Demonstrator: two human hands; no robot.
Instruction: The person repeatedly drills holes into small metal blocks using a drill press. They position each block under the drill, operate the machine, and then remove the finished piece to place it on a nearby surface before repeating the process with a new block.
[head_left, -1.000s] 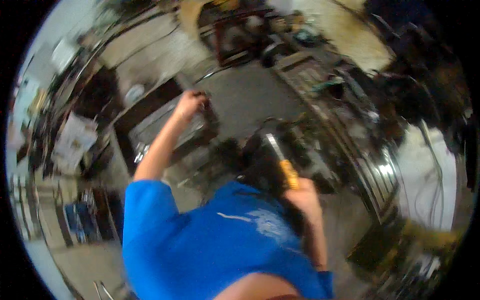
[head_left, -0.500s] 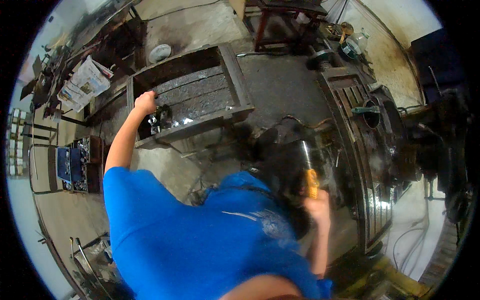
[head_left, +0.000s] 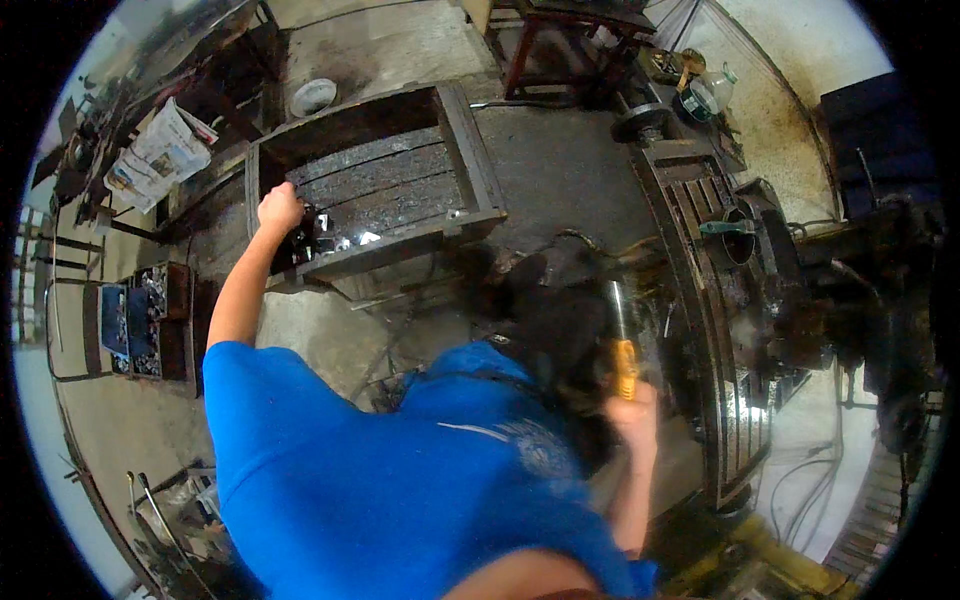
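My left hand (head_left: pixel 281 208) reaches out to the left end of a dark, shallow tray table (head_left: pixel 475 160) with raised edges. Its fingers are curled closed; whatever they may grip is hidden beneath them. Beside it, in the tray's near-left corner, lie several shiny small metal pieces (head_left: pixel 345 242). Low on the right, my right hand (head_left: pixel 633 412) is wrapped around the yellow handle of a hand tool (head_left: pixel 625 368). A straight silvery shaft points away from that handle; the tool's exact kind does not show.
A grimy machine bed with slots (head_left: pixel 690 290) runs along the right. On the left stands a dark bin of metal bits (head_left: pixel 172 300) with a blue container (head_left: pixel 113 318). Newspaper (head_left: pixel 160 160) hangs farther back, near a pale bowl (head_left: pixel 314 97). A red-brown stand (head_left: pixel 520 60) is at the far side.
My left hand has shifted slightly left and stays closed at the tray's left end. My right hand keeps the yellow-handled tool nearly in place. The whole view has turned a little.
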